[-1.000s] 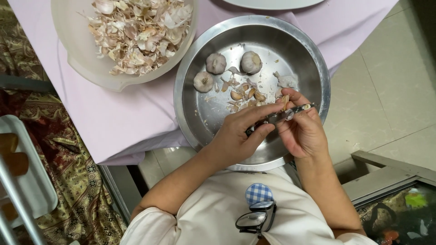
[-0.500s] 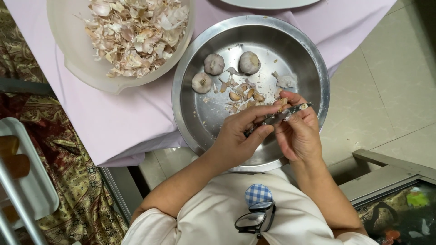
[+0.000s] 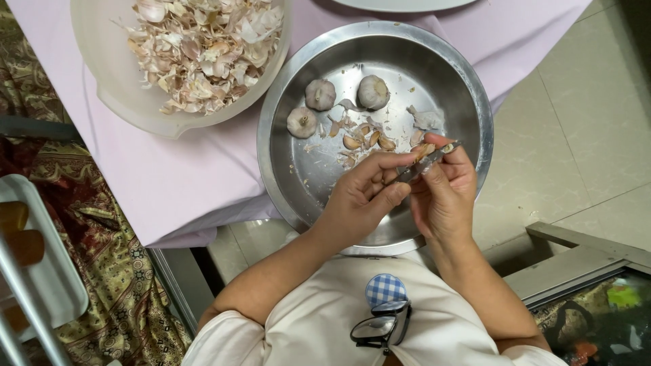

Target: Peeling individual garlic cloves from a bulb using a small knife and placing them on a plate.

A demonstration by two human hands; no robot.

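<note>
Little has shifted since the earlier frames: both hands stay over the near side of the steel basin, still working the same clove with the knife. Seen from above, a table under a pale pink cloth [image 3: 169,183] carries a cream plastic bowl [image 3: 108,95] at the upper left, heaped with papery garlic skins [image 3: 203,47]. Beside it, to the right, sits a large round steel basin [image 3: 305,169]. Inside the basin, toward the far side, lie three whole garlic bulbs [image 3: 321,94], and just in front of them a small scatter of loose cloves [image 3: 369,139] and bits of skin. The left hand [image 3: 359,200] is closed around the handle of a small knife [image 3: 427,160], fingers wrapped tight. The right hand [image 3: 444,196] meets it, thumb and fingertips pinched together on a garlic clove [image 3: 426,150] held against the blade, above the basin's near right part.
</note>
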